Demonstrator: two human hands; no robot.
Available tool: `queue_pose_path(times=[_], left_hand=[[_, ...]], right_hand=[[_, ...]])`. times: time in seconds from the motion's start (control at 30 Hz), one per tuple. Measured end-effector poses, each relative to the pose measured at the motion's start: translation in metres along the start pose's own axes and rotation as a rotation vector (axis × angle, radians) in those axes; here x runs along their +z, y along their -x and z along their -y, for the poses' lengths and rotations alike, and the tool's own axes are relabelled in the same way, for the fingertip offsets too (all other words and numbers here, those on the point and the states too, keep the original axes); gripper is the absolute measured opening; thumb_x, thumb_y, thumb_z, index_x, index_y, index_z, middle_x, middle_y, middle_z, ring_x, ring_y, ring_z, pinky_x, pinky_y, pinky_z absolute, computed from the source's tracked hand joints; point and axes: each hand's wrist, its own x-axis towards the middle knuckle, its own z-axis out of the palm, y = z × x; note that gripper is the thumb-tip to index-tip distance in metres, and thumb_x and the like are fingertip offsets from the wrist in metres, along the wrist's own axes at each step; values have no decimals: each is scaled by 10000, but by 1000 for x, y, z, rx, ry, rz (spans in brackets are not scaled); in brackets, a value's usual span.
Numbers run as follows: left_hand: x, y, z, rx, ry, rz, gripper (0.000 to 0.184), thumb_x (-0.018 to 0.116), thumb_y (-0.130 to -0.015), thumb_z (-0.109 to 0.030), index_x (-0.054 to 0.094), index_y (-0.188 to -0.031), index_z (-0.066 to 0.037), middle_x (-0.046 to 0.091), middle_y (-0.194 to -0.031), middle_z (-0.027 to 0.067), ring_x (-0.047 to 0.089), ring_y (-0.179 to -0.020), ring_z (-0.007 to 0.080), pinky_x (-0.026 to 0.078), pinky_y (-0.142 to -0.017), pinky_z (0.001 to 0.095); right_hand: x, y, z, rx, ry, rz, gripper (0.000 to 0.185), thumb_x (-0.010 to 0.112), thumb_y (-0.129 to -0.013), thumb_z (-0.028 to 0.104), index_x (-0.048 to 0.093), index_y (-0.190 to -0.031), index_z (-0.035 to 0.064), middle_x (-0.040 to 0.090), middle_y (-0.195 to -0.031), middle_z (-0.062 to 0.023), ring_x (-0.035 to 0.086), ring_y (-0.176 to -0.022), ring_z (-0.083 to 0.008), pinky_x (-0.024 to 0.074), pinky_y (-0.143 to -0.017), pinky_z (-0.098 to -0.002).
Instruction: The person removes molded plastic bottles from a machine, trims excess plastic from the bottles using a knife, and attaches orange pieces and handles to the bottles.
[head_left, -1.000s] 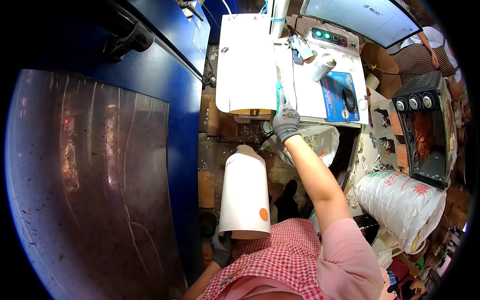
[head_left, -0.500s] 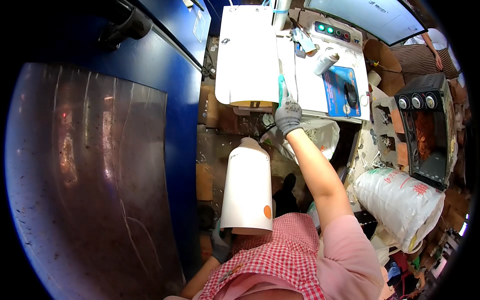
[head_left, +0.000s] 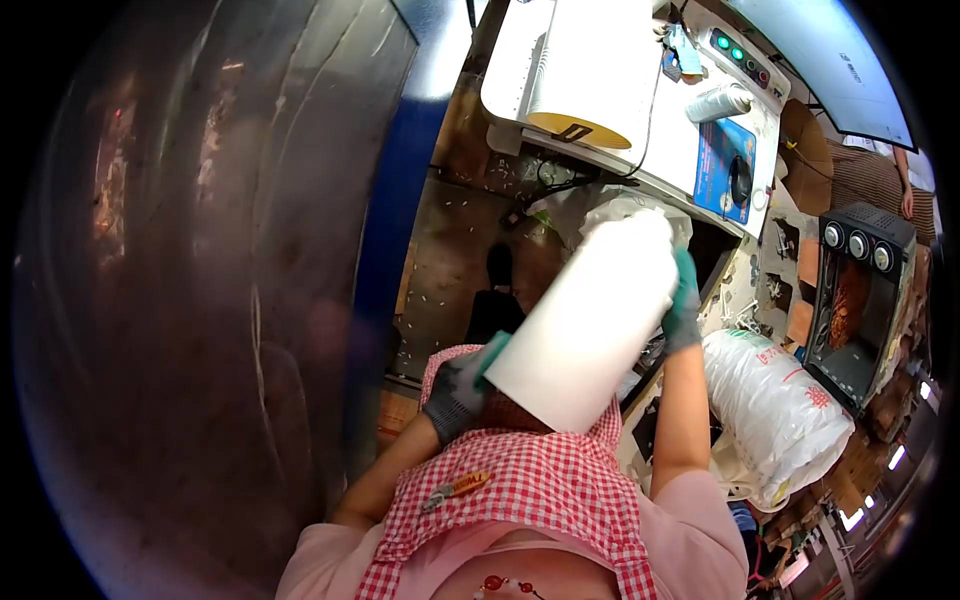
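Observation:
A large white bottle-shaped piece (head_left: 590, 320) lies tilted across the front of the checked apron, its narrow neck end up and to the right. My left hand (head_left: 465, 390), in a grey and green glove, is closed on its wide lower end. Near the neck end, my right hand (head_left: 682, 305), gloved alike, grips its right side. Beyond it on the white worktable (head_left: 665, 150) sits another white curved piece (head_left: 590, 80) with a yellow end face.
A blue machine with a large dark window (head_left: 230, 280) fills the left. On the right are a spray can (head_left: 718, 103), a mouse (head_left: 740, 180), a monitor (head_left: 840, 70), a small oven (head_left: 860, 300) and a full white sack (head_left: 775, 410). Part of another person shows at far right.
My right hand has left the worktable and taken hold of the white piece's neck end. The piece has been raised and tilted to the right; its orange dot no longer shows. The view has turned.

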Motion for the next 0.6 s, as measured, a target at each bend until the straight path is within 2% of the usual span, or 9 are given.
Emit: queue_pose_path(times=[0.03,0.07,0.13,0.27,0.37,0.43,0.53,0.57,0.6], left_hand=[[-4,-9,-12,-20,-64,104,456,550,-915,-125,503,-1364,-63,676,-1039,196,669,-925,338,535,-781,409],[-6,-16,-21,-37,-129,213,491,538,-881,-85,489,-1370,-79,664,-1045,200,650,-939,365,528,-787,423],[-8,-31,-30,54,-112,184,499,535,-856,-77,493,-1353,-72,664,-1011,188,641,-891,371,518,-752,442],[-25,-54,-58,179,-108,206,464,540,-876,-80,511,-1339,-64,658,-1096,191,634,-988,360,519,-822,409],[-52,-65,-84,-26,359,448,507,621,-917,-142,495,-1397,-39,581,-1350,164,580,-1208,215,451,-1008,336],[-58,-72,-54,-44,398,446,516,623,-887,-34,512,-1391,-45,603,-1323,116,595,-1161,194,474,-988,330],[-81,-110,-77,2,500,42,475,595,-850,1,561,-1324,-3,657,-1214,95,613,-1098,187,482,-956,315],[-106,-124,-113,23,372,175,499,617,-836,-30,556,-1331,2,650,-1232,101,603,-1122,193,454,-990,310],[-111,-144,-103,233,56,152,529,650,-845,-76,530,-1353,11,619,-1291,120,576,-1169,197,419,-1023,316]], right_hand=[[22,47,25,191,-345,68,588,508,-984,478,500,-1391,53,592,-1321,-111,564,-1206,-253,437,-1048,-397],[15,69,34,235,-396,107,679,446,-964,596,495,-1401,78,569,-1367,-104,567,-1197,-275,438,-1046,-407],[-9,94,40,164,-482,88,738,449,-941,638,474,-1415,74,542,-1398,-110,544,-1226,-289,421,-1063,-435],[-33,102,60,65,-556,267,756,451,-939,639,444,-1435,69,518,-1420,-119,521,-1250,-300,407,-1075,-449],[-10,104,90,7,-393,128,652,445,-989,528,431,-1429,47,526,-1397,-136,544,-1221,-281,438,-1045,-425],[-14,96,93,-119,-319,40,618,437,-994,494,439,-1425,50,537,-1384,-145,547,-1222,-289,450,-1037,-434],[24,117,132,-285,-407,147,601,425,-992,480,451,-1413,52,554,-1363,-161,572,-1199,-302,475,-1019,-446],[35,126,146,-324,-524,152,549,407,-1010,430,460,-1402,48,571,-1337,-163,596,-1167,-300,499,-995,-441],[54,143,163,-365,-495,144,518,400,-1027,383,451,-1406,34,566,-1338,-154,585,-1178,-279,482,-1021,-408]])
